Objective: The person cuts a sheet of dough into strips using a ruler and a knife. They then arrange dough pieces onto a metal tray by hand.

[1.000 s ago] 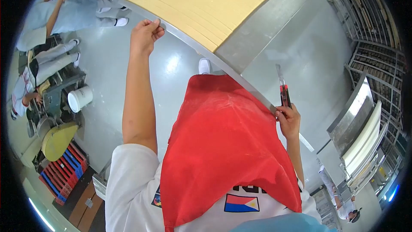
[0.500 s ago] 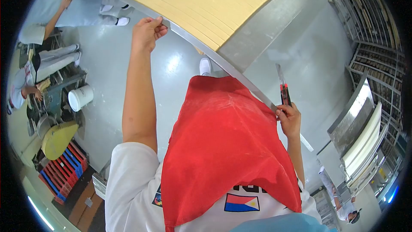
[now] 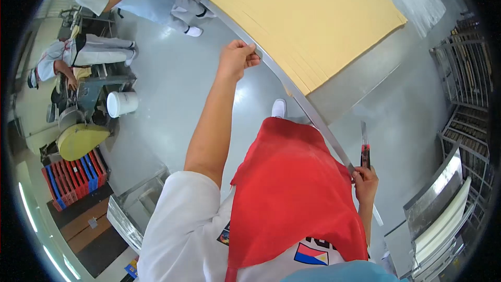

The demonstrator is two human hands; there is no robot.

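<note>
By the yellow sheet (image 3: 302,21), our left hand (image 3: 238,61) pinches a straight grey strip (image 3: 333,142), slanting far-left to near-right; our right hand (image 3: 365,184) grips it and a cutter (image 3: 366,155).

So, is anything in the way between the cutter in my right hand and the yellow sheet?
Nothing visible stands between the cutter in your right hand and the yellow sheet, only open space and bare grey tabletop. The metal strip runs along another side of the sheet.
</note>
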